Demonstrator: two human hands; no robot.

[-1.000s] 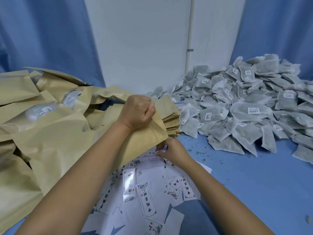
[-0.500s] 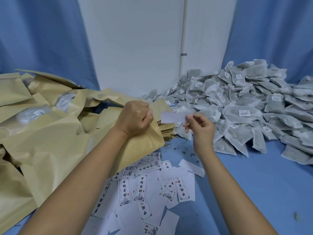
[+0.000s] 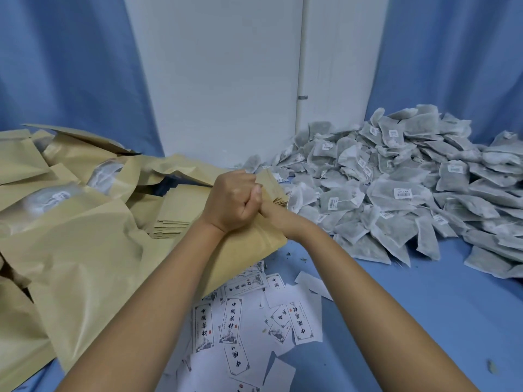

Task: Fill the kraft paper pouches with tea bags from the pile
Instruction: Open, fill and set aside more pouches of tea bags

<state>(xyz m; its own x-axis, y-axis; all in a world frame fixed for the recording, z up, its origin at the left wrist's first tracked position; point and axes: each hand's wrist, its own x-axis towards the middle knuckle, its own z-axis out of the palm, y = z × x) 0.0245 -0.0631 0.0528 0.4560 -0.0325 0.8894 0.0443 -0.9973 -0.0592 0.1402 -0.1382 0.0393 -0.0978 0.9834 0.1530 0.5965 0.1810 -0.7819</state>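
Note:
My left hand (image 3: pixel 230 200) grips the top edge of a kraft paper pouch (image 3: pixel 249 253) in a fist, holding it tilted above the blue table. My right hand (image 3: pixel 278 217) reaches into the pouch mouth just beside the left fist. Only its wrist and the base of the hand show, and its fingers are hidden by the pouch and my left hand. The pile of grey-green tea bags (image 3: pixel 396 193) with small white labels lies to the right, apart from both hands.
A heap of kraft pouches (image 3: pixel 70 236) fills the left side, with a flat stack of empty ones (image 3: pixel 175 219) behind my left arm. Printed white paper labels (image 3: pixel 232 321) are scattered on the blue table (image 3: pixel 410 321) between my arms. A white wall and blue curtains stand behind.
My right hand picked a white slip from the scattered labels, lifted it, then moved left into the pouch mouth, where the slip and its fingers are now hidden. My left hand kept its grip.

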